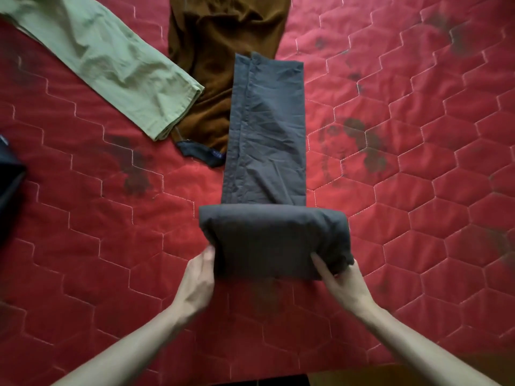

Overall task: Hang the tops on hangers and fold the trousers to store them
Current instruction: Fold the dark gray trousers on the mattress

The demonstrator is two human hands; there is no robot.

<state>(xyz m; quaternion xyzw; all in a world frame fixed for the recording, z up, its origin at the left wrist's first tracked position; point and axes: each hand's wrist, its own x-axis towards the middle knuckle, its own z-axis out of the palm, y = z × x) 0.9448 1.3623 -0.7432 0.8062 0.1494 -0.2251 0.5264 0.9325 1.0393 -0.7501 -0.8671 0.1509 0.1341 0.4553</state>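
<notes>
I see both forearms reaching forward from the bottom edge. My left hand (196, 277) grips the near left side of the folded end of the grey trousers (267, 151), fingers tucked out of sight under or behind the cloth. My right hand (341, 277) pinches the near right corner, thumb on top, fingers curled beneath. Both hands hold this one garment.

Count: one pair of grey trousers, one green garment (111, 68), one brown garment (220, 40), one dark item (9, 185) at the left edge, which I cannot identify.

The grey trousers lie at centre on the red quilt (418, 190), legs together as a long strip running away from me, the near end folded into a thick rectangular block. The fabric is matte and creased. The quilt is stitched in hexagons and carries dark blotches. The green garment overlaps the brown one.
</notes>
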